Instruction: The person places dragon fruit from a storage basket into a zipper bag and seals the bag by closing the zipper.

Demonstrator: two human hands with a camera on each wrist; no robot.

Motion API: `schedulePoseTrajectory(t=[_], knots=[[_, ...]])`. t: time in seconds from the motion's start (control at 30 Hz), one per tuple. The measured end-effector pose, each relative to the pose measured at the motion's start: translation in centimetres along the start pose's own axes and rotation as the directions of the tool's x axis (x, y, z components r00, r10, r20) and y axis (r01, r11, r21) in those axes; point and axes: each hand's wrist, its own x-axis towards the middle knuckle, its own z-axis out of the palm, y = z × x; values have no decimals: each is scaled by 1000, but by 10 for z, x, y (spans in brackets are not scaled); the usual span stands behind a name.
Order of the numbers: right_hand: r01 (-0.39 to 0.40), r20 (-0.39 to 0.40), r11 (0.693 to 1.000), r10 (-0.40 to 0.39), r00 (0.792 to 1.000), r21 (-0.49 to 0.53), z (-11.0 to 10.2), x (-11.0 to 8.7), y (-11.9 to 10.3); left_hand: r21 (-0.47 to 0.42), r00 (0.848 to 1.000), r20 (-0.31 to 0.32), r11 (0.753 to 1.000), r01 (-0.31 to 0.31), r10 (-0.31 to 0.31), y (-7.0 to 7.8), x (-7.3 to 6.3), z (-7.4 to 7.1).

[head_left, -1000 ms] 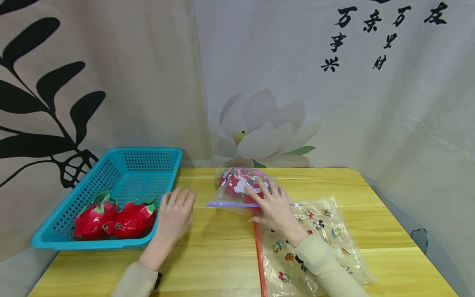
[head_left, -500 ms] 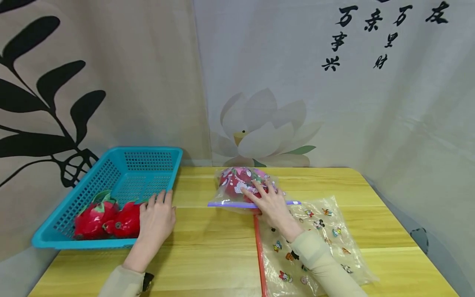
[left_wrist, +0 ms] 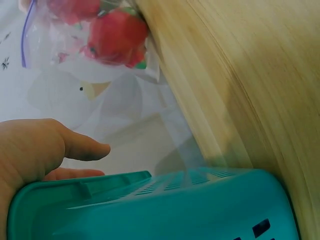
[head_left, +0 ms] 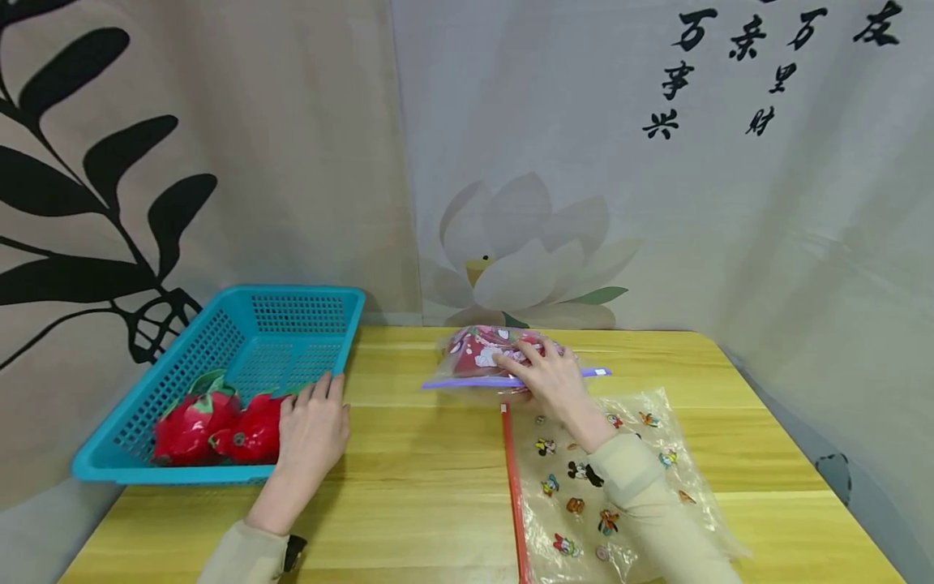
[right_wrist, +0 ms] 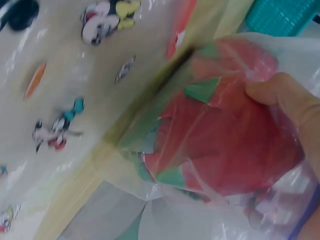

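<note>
Bags (head_left: 474, 353) (head_left: 533, 511), two, one basket (head_left: 182, 475) holding two fruits (head_left: 191, 430) (head_left: 255, 426), two hands (head_left: 315, 426) (head_left: 558, 385)

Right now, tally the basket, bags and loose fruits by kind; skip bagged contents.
Baskets: 1, the teal basket
Bags: 2, the purple-edged bag and red-edged bag
Red fruits showing in the basket: 2
Total: 5

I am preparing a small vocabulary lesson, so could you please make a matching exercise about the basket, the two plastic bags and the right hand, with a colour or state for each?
Column one
1. basket
2. filled bag
3. flat bag
4. right hand

Column two
A. red strip along one edge
B. laid on the filled bag
C. blue, with many holes
D. purple strip along one edge

Right pairs: 1-C, 2-D, 3-A, 4-B
</note>
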Motion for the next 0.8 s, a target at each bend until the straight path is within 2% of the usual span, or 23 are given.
schedulePoseTrajectory(t=[0.23, 0.4, 0.7, 0.8], knots=[[-30, 42, 999, 31, 999, -19, -5, -10, 26, 9, 1000, 15, 1000, 6, -6, 0, 0, -1], [-74, 50, 997, 75, 996, -21, -4, -27, 47, 0, 1000, 12, 1000, 4, -4, 0, 0, 0], [-104, -14, 995, 104, 994, 8, 3, -60, 81, -1, 1000, 10, 1000, 8, -8, 1, 0, -2], [-125, -10, 992, 125, 992, 8, 3, -68, 90, -3, 1000, 16, 1000, 10, -10, 1, 0, -1]])
